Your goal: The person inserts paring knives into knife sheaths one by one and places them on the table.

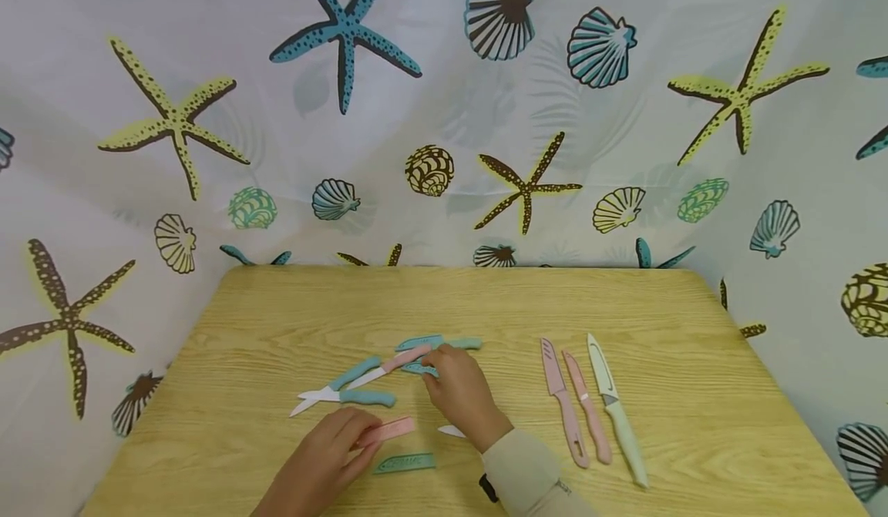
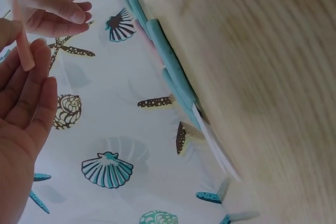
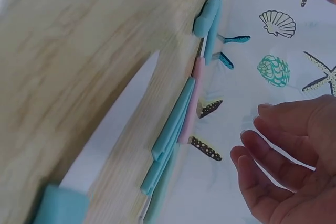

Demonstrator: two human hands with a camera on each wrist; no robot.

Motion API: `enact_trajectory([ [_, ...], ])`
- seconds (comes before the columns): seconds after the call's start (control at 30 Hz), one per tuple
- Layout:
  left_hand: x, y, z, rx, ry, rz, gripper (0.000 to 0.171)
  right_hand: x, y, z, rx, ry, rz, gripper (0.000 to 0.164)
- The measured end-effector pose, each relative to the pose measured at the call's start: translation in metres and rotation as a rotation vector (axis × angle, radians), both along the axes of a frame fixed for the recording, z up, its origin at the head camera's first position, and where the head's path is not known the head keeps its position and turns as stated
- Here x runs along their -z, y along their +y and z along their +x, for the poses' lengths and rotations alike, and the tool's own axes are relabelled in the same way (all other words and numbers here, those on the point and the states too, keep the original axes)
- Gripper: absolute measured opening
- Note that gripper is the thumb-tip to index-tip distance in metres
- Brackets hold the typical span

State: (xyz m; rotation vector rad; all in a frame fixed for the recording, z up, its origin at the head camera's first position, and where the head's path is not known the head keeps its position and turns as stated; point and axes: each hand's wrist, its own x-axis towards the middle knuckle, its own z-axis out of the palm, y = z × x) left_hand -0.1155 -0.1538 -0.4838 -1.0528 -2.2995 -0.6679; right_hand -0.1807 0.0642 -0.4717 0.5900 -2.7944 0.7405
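Observation:
My left hand [image 1: 329, 455] pinches a pink blade sheath [image 1: 388, 431] between thumb and fingers, above the table. My right hand [image 1: 461, 390] is raised, its fingers loosely bent with nothing between them in the right wrist view. In the head view its fingertips overlap a pile: a pink-handled knife [image 1: 408, 357] with a white blade, blue sheaths [image 1: 418, 342] and a light green handle [image 1: 466, 343]. Left of these, two teal-handled knives [image 1: 368, 397] lie with white blades crossed. Partly hidden under my right wrist is another white-bladed knife [image 3: 115, 119] with a teal handle.
A green sheath [image 1: 405, 463] lies close to my left hand. On the right, a larger pink knife [image 1: 572, 424], a smaller pink knife [image 1: 597, 432] and a pale green knife [image 1: 627, 432] lie side by side on the wooden table [image 1: 708, 363]. A patterned cloth [image 1: 430, 101] surrounds the table's back and sides.

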Motion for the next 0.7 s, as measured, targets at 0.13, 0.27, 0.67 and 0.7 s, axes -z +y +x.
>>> enact_trajectory([
  [0.13,0.005,-0.002,0.001,0.027,0.02,0.06,0.029,0.0,-0.009,-0.008,-0.045,0.023,0.037,0.015],
  [0.27,0.005,0.0,0.0,0.045,0.051,0.106,0.027,-0.001,-0.014,-0.015,-0.07,0.023,0.089,0.018],
  [0.67,0.012,0.002,-0.004,0.125,0.168,0.173,0.027,0.011,-0.029,-0.03,-0.068,-0.03,0.136,0.011],
  [0.7,0.013,0.002,-0.005,0.128,0.176,0.171,0.027,0.013,-0.03,-0.029,-0.065,-0.017,0.147,0.011],
])
